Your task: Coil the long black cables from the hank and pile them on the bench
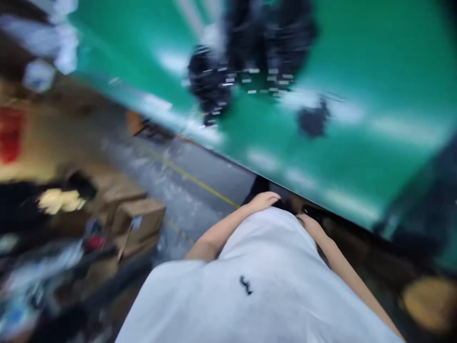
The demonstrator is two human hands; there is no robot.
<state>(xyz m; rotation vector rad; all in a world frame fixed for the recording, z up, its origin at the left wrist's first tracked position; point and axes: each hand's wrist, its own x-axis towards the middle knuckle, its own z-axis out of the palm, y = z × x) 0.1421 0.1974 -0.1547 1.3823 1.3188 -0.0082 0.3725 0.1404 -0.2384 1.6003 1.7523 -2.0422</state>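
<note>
My left hand rests at my lap, just past the hem of my white shirt. Its fingers lie stretched out, with nothing visible in them. On the other side of the shirt, my right hand lies against my lap too; its fingers show only partly and look loosely extended, holding nothing I can see. Both hands are below the near edge of the green table, apart from its top. On the table are blurred black bundles with small white marks and a small dark piece.
Cardboard boxes stand on the grey floor at left, near a yellow line. Further left is blurred clutter with a red object. A round, tan stool-like top is at lower right.
</note>
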